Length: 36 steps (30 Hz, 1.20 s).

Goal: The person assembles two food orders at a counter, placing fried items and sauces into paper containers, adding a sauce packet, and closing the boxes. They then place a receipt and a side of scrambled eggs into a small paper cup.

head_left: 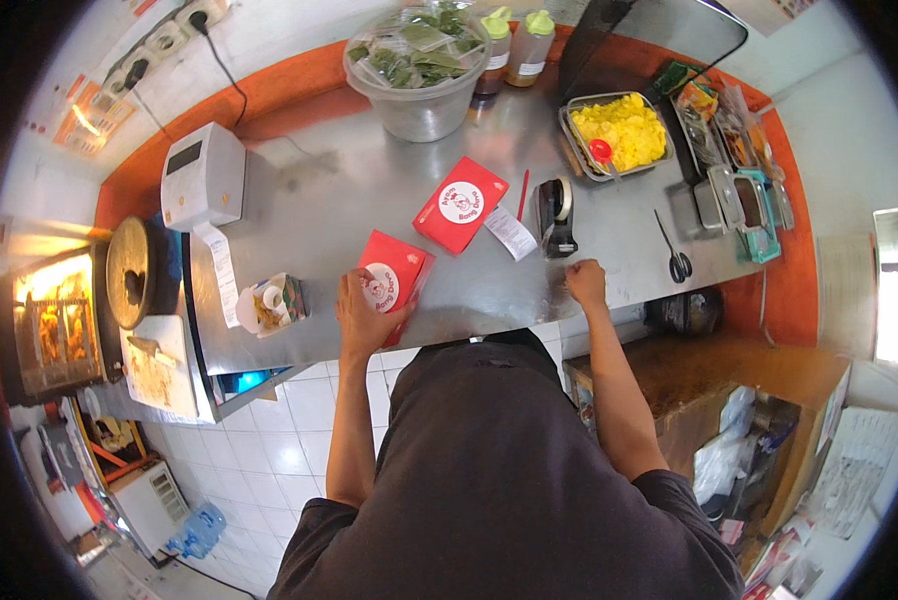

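Near the table's front edge, my left hand (pixel 362 312) grips a red cardboard food box (pixel 405 262) with a round white label, fingers along its left side and thumb low on its near side. A second red box (pixel 474 187) lies tilted just beyond it, apart from my hands. Beside that box is a printed paper slip (pixel 511 234) with a thin red stick-like thing (pixel 523 195) above it. My right hand (pixel 586 284) is closed, fingertips turned in, close to the near end of a black tape dispenser (pixel 556 218); whether anything is pinched in it is hidden.
A label printer (pixel 205 178) with a paper strip and a small open carton (pixel 274 303) are on the left. Behind stand a tub of bagged greens (pixel 412 95) and two sauce bottles (pixel 530 50). To the right are a yellow-food tray (pixel 566 125), scissors (pixel 678 262) and lidded containers (pixel 747 200).
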{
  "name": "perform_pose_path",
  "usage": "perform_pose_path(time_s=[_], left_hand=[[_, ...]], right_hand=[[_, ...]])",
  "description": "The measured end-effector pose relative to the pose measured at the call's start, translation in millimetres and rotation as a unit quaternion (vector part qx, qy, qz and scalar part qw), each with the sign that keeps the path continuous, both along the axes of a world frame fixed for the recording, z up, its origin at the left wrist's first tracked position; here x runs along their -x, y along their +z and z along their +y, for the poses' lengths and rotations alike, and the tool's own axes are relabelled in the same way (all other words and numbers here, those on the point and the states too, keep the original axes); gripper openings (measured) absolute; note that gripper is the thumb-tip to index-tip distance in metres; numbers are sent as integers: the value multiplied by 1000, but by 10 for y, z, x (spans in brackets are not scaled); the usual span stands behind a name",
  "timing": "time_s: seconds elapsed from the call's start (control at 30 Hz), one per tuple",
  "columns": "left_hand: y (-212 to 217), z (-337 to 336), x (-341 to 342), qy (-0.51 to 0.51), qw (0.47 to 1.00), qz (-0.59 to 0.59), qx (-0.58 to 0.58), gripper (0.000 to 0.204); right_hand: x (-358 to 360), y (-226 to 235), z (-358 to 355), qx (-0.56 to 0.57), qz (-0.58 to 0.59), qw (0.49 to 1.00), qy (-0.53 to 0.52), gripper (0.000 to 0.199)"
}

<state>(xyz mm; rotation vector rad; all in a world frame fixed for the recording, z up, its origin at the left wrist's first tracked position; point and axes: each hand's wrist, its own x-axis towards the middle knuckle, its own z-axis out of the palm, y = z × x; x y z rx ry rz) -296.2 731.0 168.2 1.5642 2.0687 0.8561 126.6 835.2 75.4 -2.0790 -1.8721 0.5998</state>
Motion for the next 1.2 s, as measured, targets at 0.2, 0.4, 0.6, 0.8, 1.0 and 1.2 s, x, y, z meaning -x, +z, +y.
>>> perform_pose_path(time_s=[0.2, 0.4, 0.6, 0.8, 1.0, 1.2], left_hand=[[377, 216, -251, 23, 999, -22, -22, 76], [584, 605, -593, 11, 999, -16, -40, 80], [659, 733, -606, -42, 991, -117, 42, 84], [612, 1002, -505, -55, 982, -159, 81, 84], [599, 1644, -867, -73, 997, 27, 12, 85], [-17, 1806, -1148, -75, 990, 120, 20, 85]], right_hand=[[948, 1025, -123, 66, 254, 939, 223, 26], [1941, 1766, 67, 68, 253, 929, 263, 32], [1725, 1670, 70, 22, 196, 959, 204, 46], [1240, 1166, 376, -63, 138, 973, 174, 34], [1035, -41, 673, -115, 121, 973, 160, 15], [604, 512, 797, 127, 195, 962, 146, 23]])
